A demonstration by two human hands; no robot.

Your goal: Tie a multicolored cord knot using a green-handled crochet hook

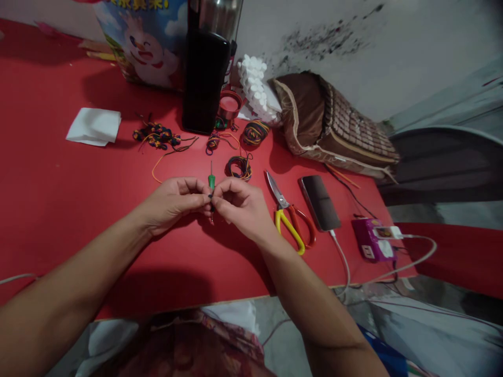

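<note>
My left hand point(175, 201) and my right hand point(239, 204) meet over the red table point(58, 199), fingers curled and pinched together. Between the fingertips stands a thin green-handled pointed tool point(211, 180), its metal tip pointing away from me. A small dark bit sits at the pinch; I cannot make out what it is. Coils of multicoloured cord point(238, 167) lie just beyond my hands. More cord coils point(255, 131) and braided pieces point(157, 135) lie farther back.
Yellow-and-red scissors point(291, 217) and a dark phone point(319, 201) on a white cable lie to the right. A purple box point(371, 242) sits near the right edge. A black flask point(204, 78), a cartoon bag point(143, 42), a folded white tissue point(94, 125) and a brown cushion point(334, 125) stand behind.
</note>
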